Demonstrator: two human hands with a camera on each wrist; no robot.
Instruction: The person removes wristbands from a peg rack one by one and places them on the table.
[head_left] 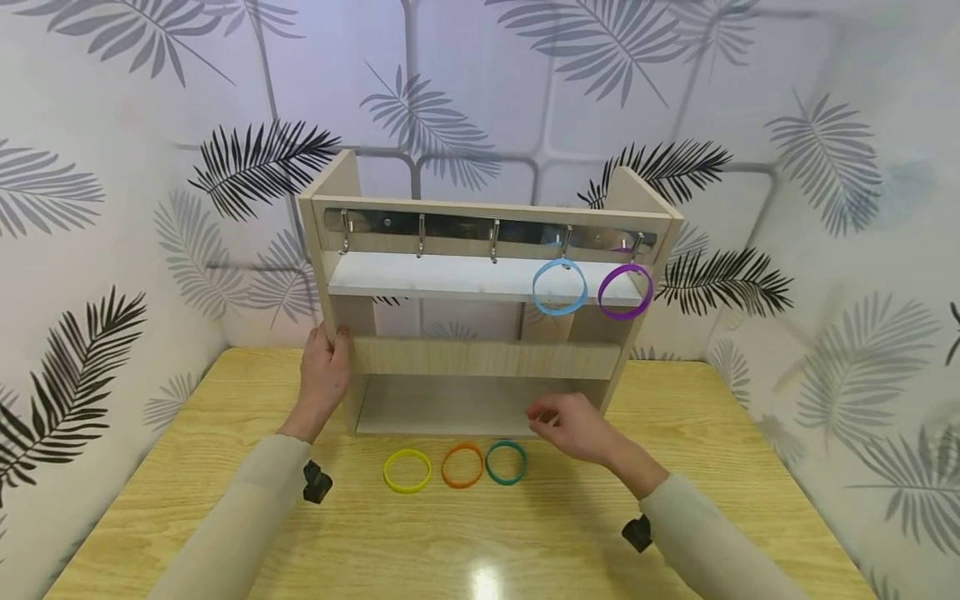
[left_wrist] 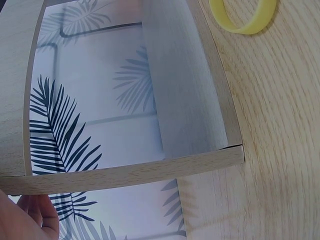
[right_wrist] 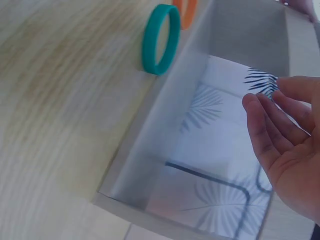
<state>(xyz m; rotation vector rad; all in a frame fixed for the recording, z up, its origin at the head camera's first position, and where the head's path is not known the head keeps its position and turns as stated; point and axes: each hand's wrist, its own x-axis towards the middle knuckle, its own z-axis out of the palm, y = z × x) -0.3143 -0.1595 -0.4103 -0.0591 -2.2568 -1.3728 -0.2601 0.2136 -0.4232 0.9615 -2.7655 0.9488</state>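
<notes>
My left hand (head_left: 325,375) grips the left side panel of a pale wooden shelf rack (head_left: 480,360), with its fingers partly hidden behind the panel. In front of the rack's lower right part hovers my right hand (head_left: 573,425), fingers loosely bent and nothing between them. A light blue wristband (head_left: 559,312) and a purple wristband (head_left: 625,315) hang from the two right hooks of the metal rail (head_left: 457,227). On the table, before the rack, a yellow wristband (head_left: 407,489), an orange wristband (head_left: 462,485) and a teal wristband (head_left: 506,482) lie in a row.
The rack stands on a wooden table (head_left: 225,483) against a wall (head_left: 480,75) with leaf patterns. Three bare hooks (head_left: 422,235) are on the left and middle of the rail. Dark wrist cameras (head_left: 317,482) sit at both cuffs.
</notes>
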